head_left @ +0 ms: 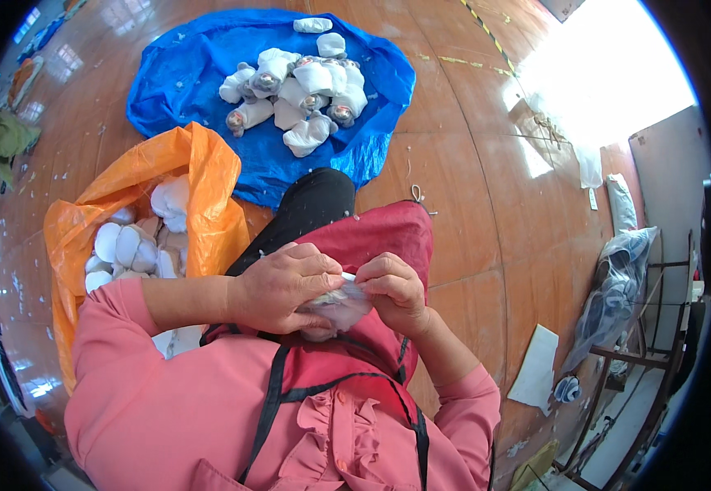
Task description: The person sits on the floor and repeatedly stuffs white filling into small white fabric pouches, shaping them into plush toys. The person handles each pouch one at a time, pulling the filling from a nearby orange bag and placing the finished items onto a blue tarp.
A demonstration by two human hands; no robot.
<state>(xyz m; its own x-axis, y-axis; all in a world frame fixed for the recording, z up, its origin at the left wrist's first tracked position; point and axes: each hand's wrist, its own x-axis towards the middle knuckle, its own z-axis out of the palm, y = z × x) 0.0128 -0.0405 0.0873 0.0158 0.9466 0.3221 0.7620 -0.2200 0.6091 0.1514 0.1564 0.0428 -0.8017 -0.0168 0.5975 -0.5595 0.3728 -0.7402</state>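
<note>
Over my lap, a small soft white fabric piece (340,309), rounded like a plush toy part, is between my two hands. My left hand (288,282) wraps round its left side, the thumb lying below and the fingers over the top. With fingertips pinched together, my right hand (396,290) holds the upper right edge of the same piece. My fingers cover much of it, so its full shape is hidden. Beneath it lies the red apron (384,237) over my legs.
To the left stands an orange sack (216,176) holding several white and beige soft pieces (130,245). Ahead, a blue sheet (183,90) bears a pile of white and grey plush pieces (310,135). At right are a clear plastic bag (617,278) and a metal rack (642,360).
</note>
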